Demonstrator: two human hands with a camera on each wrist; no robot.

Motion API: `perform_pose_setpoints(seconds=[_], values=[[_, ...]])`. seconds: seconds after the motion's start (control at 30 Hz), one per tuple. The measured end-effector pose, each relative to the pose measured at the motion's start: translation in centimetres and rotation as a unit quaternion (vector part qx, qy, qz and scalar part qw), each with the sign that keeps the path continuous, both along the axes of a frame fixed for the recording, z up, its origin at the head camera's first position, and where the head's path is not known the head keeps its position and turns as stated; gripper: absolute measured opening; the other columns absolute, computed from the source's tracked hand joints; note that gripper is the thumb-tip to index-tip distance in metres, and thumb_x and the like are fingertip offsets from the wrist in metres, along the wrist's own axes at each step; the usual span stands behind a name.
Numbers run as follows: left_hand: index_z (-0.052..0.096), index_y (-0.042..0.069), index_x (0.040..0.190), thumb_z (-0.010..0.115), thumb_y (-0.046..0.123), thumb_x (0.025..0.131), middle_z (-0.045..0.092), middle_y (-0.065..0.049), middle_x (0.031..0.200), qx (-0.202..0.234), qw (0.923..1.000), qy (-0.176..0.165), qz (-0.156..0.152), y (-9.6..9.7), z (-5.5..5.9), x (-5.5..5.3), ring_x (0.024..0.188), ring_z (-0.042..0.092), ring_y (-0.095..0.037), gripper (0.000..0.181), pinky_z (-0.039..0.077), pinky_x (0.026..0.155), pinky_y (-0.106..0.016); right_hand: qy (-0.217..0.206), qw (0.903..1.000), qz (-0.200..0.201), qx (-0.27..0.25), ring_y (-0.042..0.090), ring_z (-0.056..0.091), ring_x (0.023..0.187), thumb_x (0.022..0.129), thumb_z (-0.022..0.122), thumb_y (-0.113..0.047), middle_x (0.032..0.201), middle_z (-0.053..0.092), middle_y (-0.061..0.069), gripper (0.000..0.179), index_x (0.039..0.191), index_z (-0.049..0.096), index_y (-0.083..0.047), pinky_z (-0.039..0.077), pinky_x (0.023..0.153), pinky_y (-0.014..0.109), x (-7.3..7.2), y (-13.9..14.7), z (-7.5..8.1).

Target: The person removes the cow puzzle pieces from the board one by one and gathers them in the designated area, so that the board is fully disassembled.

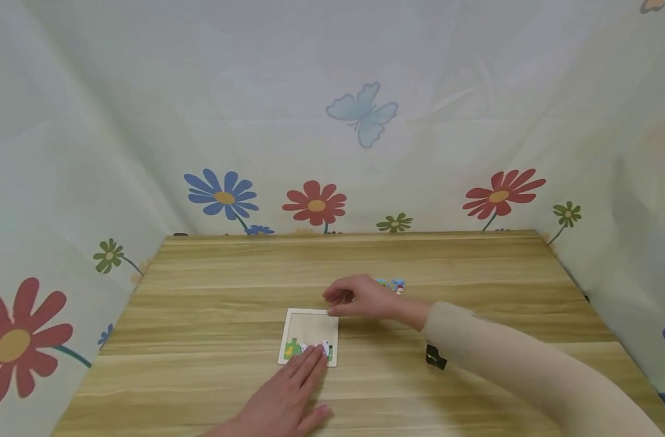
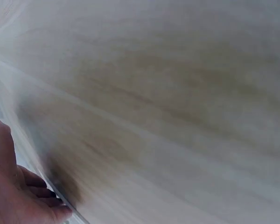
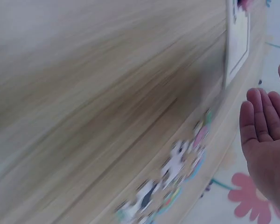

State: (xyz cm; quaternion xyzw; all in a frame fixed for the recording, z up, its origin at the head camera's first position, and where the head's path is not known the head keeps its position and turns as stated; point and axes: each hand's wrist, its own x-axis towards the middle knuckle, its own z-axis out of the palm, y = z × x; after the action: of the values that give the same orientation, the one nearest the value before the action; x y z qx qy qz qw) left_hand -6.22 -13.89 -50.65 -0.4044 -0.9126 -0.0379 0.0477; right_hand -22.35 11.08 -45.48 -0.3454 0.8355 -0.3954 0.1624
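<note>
A square puzzle tray (image 1: pixel 309 326) with a white border lies on the table. Along its near edge sit a few colourful puzzle pieces (image 1: pixel 292 348), one showing green and yellow. My left hand (image 1: pixel 285 388) rests with straight fingers over these pieces and partly hides them. Just off the tray's far right corner is my right hand (image 1: pixel 365 296), its fingers loosely bent. From the right wrist view, the palm of the right hand (image 3: pixel 268 121) faces up to the camera, with nothing visible in it. Loose puzzle pieces (image 3: pixel 172 168) with white animal shapes lie on the table below it.
More loose pieces (image 1: pixel 399 286) show behind the right wrist, partly covered by it. A small black object (image 1: pixel 435 357) lies beneath the right forearm. The wood-grain table (image 1: pixel 201 303) is bordered by a flower-printed curtain (image 1: pixel 277 121) at the back and sides.
</note>
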Motion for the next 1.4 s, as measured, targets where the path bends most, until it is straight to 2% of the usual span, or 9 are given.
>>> perform_pose_setpoints(seconds=[0.1, 0.3, 0.57, 0.67, 0.83, 1.0, 1.2, 1.4], values=[[0.046, -0.004, 0.158, 0.039, 0.059, 0.112, 0.043, -0.021, 0.166, -0.001, 1.0000, 0.001, 0.004, 0.0, -0.3, 0.1, 0.154, 0.043, -0.032, 0.079, 0.044, 0.120, -0.047, -0.017, 0.9995, 0.020, 0.018, 0.007, 0.071, 0.106, 0.100, 0.079, -0.026, 0.122, 0.077, 0.006, 0.041, 0.133, 0.072, -0.002, 0.058, 0.095, 0.023, -0.1, -1.8, -0.1], [0.048, -0.003, 0.157, 0.040, 0.060, 0.111, 0.045, -0.021, 0.165, -0.006, 0.9993, 0.036, 0.003, -0.1, -0.8, 0.2, 0.153, 0.044, -0.031, 0.079, 0.045, 0.120, -0.043, -0.045, 0.9968, 0.054, 0.037, 0.002, 0.069, 0.106, 0.103, 0.075, -0.027, 0.119, 0.077, -0.001, 0.037, 0.133, 0.073, -0.006, 0.056, 0.097, 0.020, 0.0, -4.6, -0.7], [0.050, -0.003, 0.156, 0.042, 0.060, 0.111, 0.047, -0.021, 0.164, -0.005, 0.9970, 0.077, -0.007, 0.0, -1.2, 0.1, 0.153, 0.045, -0.030, 0.079, 0.045, 0.119, -0.040, -0.089, 0.9916, 0.085, 0.041, -0.001, 0.069, 0.103, 0.103, 0.074, -0.026, 0.114, 0.078, -0.005, 0.034, 0.131, 0.074, -0.006, 0.054, 0.097, 0.018, 0.4, -6.2, -0.6], [0.050, -0.004, 0.156, 0.043, 0.060, 0.111, 0.046, -0.022, 0.164, -0.001, 0.9972, 0.075, -0.008, 0.0, -1.2, 0.1, 0.152, 0.045, -0.031, 0.079, 0.045, 0.119, -0.041, -0.115, 0.9887, 0.087, 0.041, 0.003, 0.070, 0.099, 0.104, 0.072, -0.026, 0.109, 0.078, -0.008, 0.032, 0.130, 0.075, -0.007, 0.055, 0.092, 0.019, 0.6, -6.4, -0.4], [0.049, -0.005, 0.156, 0.042, 0.059, 0.111, 0.047, -0.022, 0.163, 0.000, 0.9971, 0.076, -0.009, -0.1, -1.4, 0.1, 0.152, 0.046, -0.032, 0.079, 0.046, 0.118, -0.041, -0.142, 0.9848, 0.089, 0.043, 0.018, 0.072, 0.094, 0.105, 0.070, -0.025, 0.103, 0.078, -0.008, 0.033, 0.131, 0.074, -0.005, 0.057, 0.082, 0.021, 0.9, -6.7, -0.2], [0.050, -0.005, 0.155, 0.042, 0.060, 0.111, 0.048, -0.022, 0.162, 0.000, 0.9955, 0.094, -0.011, -0.2, -1.5, 0.1, 0.151, 0.047, -0.032, 0.079, 0.046, 0.118, -0.040, -0.147, 0.9838, 0.090, 0.050, 0.020, 0.073, 0.097, 0.106, 0.068, -0.027, 0.107, 0.078, -0.004, 0.036, 0.133, 0.073, -0.003, 0.057, 0.083, 0.021, 1.0, -6.8, 0.1], [0.050, -0.005, 0.155, 0.042, 0.060, 0.111, 0.048, -0.022, 0.162, -0.004, 0.9964, 0.084, -0.011, -0.1, -1.4, 0.1, 0.151, 0.046, -0.031, 0.079, 0.045, 0.119, -0.040, -0.156, 0.9836, 0.080, 0.043, 0.019, 0.074, 0.097, 0.106, 0.068, -0.027, 0.108, 0.079, -0.004, 0.036, 0.133, 0.074, -0.004, 0.058, 0.084, 0.023, 1.0, -6.7, 0.0], [0.048, -0.005, 0.157, 0.040, 0.060, 0.111, 0.045, -0.023, 0.164, -0.010, 0.9984, 0.054, -0.010, -0.1, -1.0, 0.2, 0.153, 0.044, -0.031, 0.079, 0.045, 0.119, -0.042, -0.167, 0.9823, 0.072, 0.043, 0.018, 0.074, 0.096, 0.106, 0.068, -0.028, 0.105, 0.080, 0.001, 0.029, 0.126, 0.077, -0.009, 0.059, 0.084, 0.024, 1.1, -6.8, -0.3]])
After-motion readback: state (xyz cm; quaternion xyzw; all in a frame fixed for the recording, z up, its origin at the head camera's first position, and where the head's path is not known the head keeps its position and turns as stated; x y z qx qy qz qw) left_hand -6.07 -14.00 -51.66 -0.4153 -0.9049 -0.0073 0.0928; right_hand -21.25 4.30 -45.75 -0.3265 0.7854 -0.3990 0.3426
